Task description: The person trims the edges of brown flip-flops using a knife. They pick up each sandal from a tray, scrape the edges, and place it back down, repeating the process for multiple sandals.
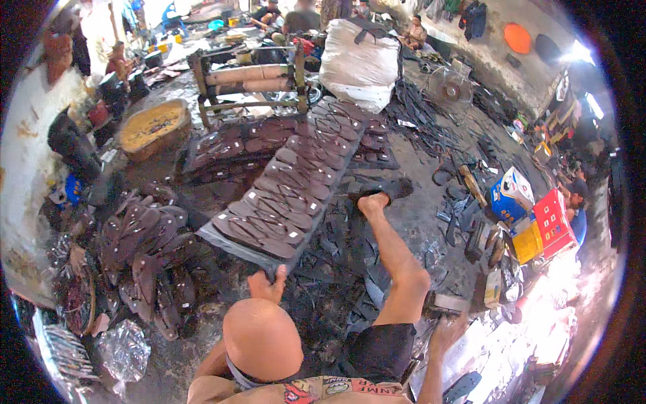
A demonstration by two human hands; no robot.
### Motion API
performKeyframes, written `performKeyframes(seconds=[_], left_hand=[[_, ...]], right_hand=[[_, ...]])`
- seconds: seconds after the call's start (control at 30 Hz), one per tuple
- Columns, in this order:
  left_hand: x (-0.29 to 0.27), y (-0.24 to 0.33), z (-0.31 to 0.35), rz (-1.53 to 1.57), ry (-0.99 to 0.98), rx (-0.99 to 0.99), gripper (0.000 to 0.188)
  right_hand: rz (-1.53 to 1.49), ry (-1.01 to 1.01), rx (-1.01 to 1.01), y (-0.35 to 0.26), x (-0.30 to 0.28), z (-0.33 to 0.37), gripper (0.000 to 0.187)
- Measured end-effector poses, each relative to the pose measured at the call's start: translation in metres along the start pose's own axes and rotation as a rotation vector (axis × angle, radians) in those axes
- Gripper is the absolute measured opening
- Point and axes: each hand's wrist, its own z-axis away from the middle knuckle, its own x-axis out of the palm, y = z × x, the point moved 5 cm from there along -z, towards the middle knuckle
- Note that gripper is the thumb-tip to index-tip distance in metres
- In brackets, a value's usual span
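Sandals (289,182): brown, set in rows on a long board (237,249); the board slants away toward a white sack (356,64)
Left hand (268,288): at the board's near end, thumb raised beside the edge; whether it grasps, cannot tell
Right hand (449,330): just below a pale block (449,303); its fingers are unclear, so its grip cannot be told
Heap (145,249): more brown sandals, piled loosely left of the board
Basin (148,149): yellowish inside; beyond the heap
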Motion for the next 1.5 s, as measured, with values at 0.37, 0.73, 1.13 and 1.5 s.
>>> performKeyframes(seconds=[0.37,0.73,1.13,1.5], left_hand=[[-0.009,0.043,0.068,0.024,-0.399,0.487,0.023],[0.100,-0.020,-0.017,-0.615,-0.520,0.318,0.035],[0.105,-0.017,-0.054,-0.274,-0.098,0.648,0.025],[-0.028,-0.012,0.082,-0.222,-0.255,0.685,0.051]], right_hand=[[-0.778,-0.701,-1.112,-0.338,0.077,0.075,0.066],[-0.679,-1.031,-0.126,-0.270,0.132,0.082,0.058],[-0.135,-0.846,-1.037,-0.313,0.166,0.121,0.114],[-0.700,-1.828,-0.705,-0.305,0.162,0.083,0.110]])
